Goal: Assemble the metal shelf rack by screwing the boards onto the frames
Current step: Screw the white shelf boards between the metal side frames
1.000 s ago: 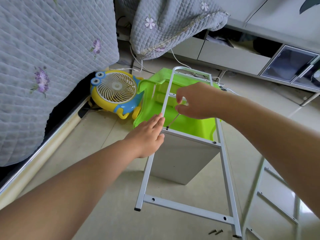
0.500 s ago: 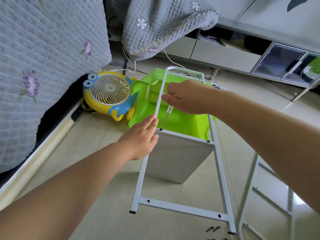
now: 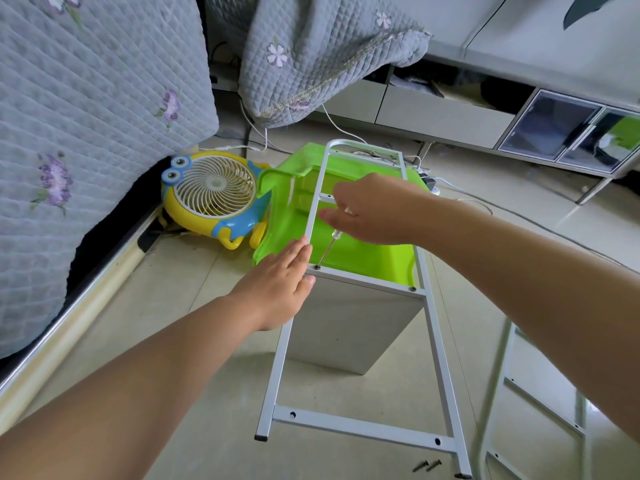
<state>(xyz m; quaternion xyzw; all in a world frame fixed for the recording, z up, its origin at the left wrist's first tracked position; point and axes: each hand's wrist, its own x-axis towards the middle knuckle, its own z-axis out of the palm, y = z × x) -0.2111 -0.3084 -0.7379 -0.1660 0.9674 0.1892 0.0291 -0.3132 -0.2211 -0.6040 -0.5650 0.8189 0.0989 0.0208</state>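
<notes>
Head view: we are pressing our flat left hand (image 3: 277, 282) against the frame (image 3: 441, 362), our right hand (image 3: 372, 211) gripping the screwdriver (image 3: 329, 249) on a screw (image 3: 317, 267).

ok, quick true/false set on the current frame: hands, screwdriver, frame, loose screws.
1. The right hand holds a screwdriver with its tip on the left screw of the middle crossbar. True.
2. The left hand grips the frame with curled fingers. False: its fingers lie straight against the left rail.
3. The bottom crossbar already has screws in it. False: its holes are empty.
4. Two loose screws lie on the floor near the frame's foot. True.
5. The fan stands right of the frame. False: left, by the bed.
</notes>
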